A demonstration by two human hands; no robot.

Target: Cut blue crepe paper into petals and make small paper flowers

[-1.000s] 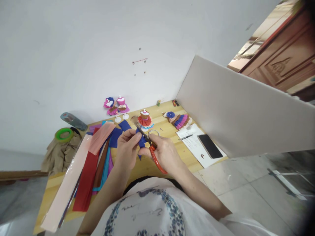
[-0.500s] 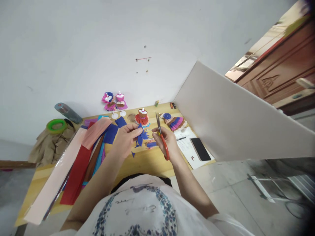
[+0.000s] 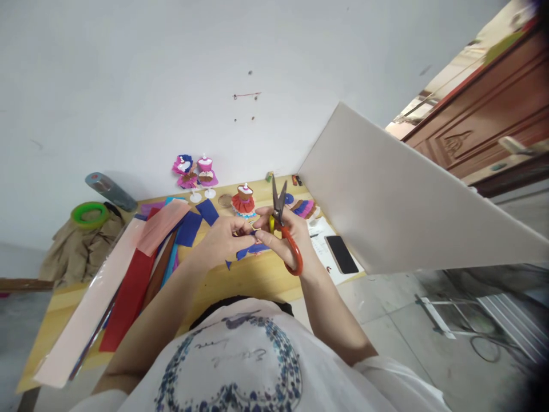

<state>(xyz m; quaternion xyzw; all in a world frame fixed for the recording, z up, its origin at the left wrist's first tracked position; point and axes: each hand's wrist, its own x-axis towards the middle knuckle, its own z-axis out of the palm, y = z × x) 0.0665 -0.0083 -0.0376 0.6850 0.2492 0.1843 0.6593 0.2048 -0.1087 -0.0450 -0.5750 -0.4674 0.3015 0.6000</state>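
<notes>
My left hand (image 3: 221, 240) is closed in a pinch on a small piece of blue crepe paper (image 3: 253, 233), mostly covered by fingers. Orange-and-yellow-handled scissors (image 3: 295, 254) hang in my right hand (image 3: 295, 232), blades parted and pointing up and away. The right thumb and fingertips meet the left ones at the blue piece. Below the hands, blue paper scraps (image 3: 242, 254) lie on the wooden table (image 3: 206, 294). Just beyond stands a small dress-form figure (image 3: 243, 201) with a red ruffled skirt.
Crepe paper strips (image 3: 126, 297) cover the table's left side, near a green tape roll (image 3: 90, 216) and a cylinder (image 3: 111, 191). Two more dress forms (image 3: 206, 171) stand at the back. A phone (image 3: 341, 254) rests on paper at right, beside a white panel (image 3: 407, 212).
My right hand has moved left to meet the left fingertips, and the scissors have turned with their blades more spread. The blue piece is now mostly hidden. The camera view has shifted slightly.
</notes>
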